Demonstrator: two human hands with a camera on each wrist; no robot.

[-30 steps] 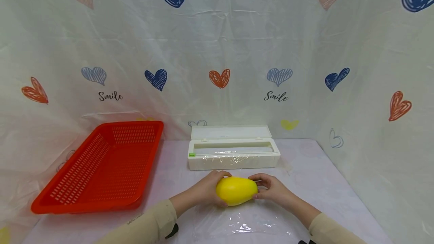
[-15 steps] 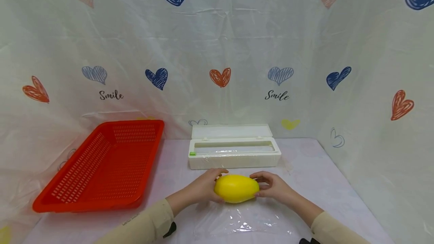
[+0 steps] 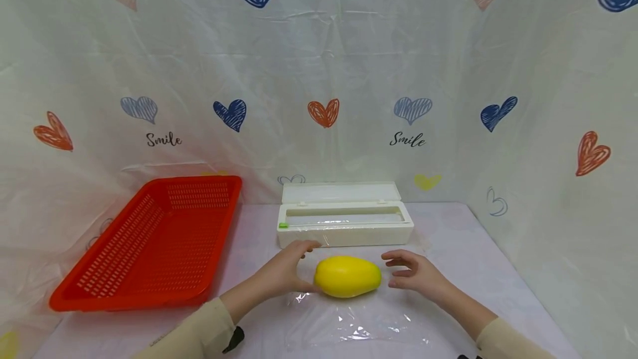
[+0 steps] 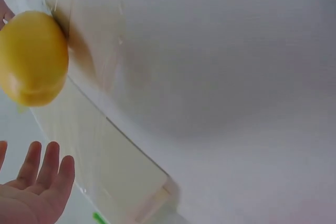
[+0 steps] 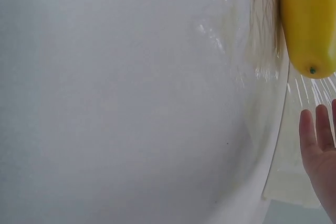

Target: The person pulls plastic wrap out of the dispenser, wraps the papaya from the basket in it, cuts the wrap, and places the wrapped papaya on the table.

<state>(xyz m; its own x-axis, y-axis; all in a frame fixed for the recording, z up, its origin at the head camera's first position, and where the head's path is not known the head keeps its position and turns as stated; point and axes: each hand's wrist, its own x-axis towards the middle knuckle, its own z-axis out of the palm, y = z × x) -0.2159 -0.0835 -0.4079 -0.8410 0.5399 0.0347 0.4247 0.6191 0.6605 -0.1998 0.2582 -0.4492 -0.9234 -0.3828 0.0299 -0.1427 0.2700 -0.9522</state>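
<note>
A smooth yellow fruit, longish and rounded like a papaya or mango [image 3: 347,276], lies on its side on clear plastic wrap [image 3: 356,326] spread over the table. My left hand [image 3: 283,271] is just left of the fruit, fingers spread and holding nothing; the left wrist view shows a gap between fingers and fruit. To the fruit's right, my right hand [image 3: 417,275] stands apart from it with loosely bent fingers. In the right wrist view the fruit's green-dotted end [image 5: 312,70] faces that hand.
Behind the fruit stands a white cling-film dispenser box [image 3: 346,235] with its lid [image 3: 341,192] raised and a green slider [image 3: 283,225] at its left end. A red plastic basket [image 3: 144,248] sits at the left. A heart-printed sheet [image 3: 279,60] hangs behind the table.
Both hands have let go of the yellow fruit and drawn apart, the left to the left, the right to the right. The fruit stays on the wrap.
</note>
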